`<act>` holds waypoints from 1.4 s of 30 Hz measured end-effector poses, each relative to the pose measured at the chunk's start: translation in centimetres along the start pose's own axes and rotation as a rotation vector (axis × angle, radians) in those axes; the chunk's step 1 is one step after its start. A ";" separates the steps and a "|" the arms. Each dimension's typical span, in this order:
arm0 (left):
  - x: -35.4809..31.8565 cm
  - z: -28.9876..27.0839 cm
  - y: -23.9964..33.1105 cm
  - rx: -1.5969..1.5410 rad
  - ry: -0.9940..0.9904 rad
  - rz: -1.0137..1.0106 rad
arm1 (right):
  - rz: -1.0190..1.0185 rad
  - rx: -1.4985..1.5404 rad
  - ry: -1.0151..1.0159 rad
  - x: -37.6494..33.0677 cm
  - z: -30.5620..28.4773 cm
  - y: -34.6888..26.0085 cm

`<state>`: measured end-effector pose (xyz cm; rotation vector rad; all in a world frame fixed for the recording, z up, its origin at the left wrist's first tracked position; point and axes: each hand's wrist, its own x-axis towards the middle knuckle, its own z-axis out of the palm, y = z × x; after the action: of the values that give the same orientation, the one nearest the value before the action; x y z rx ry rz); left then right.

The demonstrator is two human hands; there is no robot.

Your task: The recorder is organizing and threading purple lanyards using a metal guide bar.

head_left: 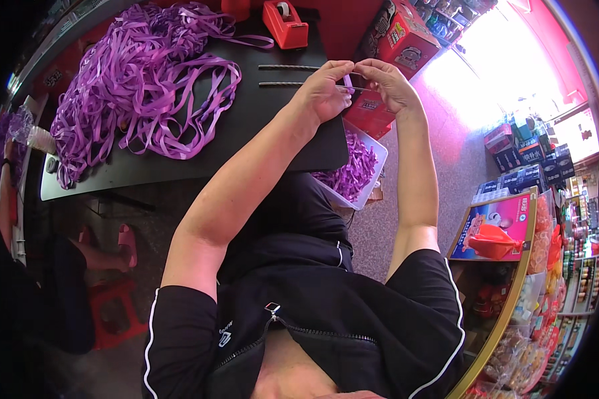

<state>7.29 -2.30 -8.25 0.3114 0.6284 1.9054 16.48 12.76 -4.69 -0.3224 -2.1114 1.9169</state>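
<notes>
My left hand [324,92] and my right hand [393,85] meet fingertip to fingertip beyond the table's right end. Both are closed in a pinch. A short piece of purple ribbon [347,81] shows just under the joined fingertips, beside my left thumb and fingers. What lies right between the right fingertips is too small to make out. Two thin metal rods, an upper rod [286,67] and a lower rod [279,84], stick out over the dark tabletop and pass behind my left hand. Below the hands, a white plastic bin [381,154] holds many short purple ribbon pieces [353,169].
A big tangled heap of purple ribbon [146,73] covers much of the dark table [293,133]. A red tape dispenser [286,26] stands at its back. Red boxes [406,40] are behind my hands. Another person's leg [103,256] and a red stool [116,312] are at left; a display counter [492,266] is at right.
</notes>
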 end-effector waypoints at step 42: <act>-0.1 0.3 0.3 -0.180 0.019 -0.036 | 0.322 -1.251 0.005 4.2 1.3 -0.1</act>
<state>7.25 -2.41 -7.88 0.1662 0.4676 1.9166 12.05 12.97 -4.50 -0.9073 -3.0954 0.4018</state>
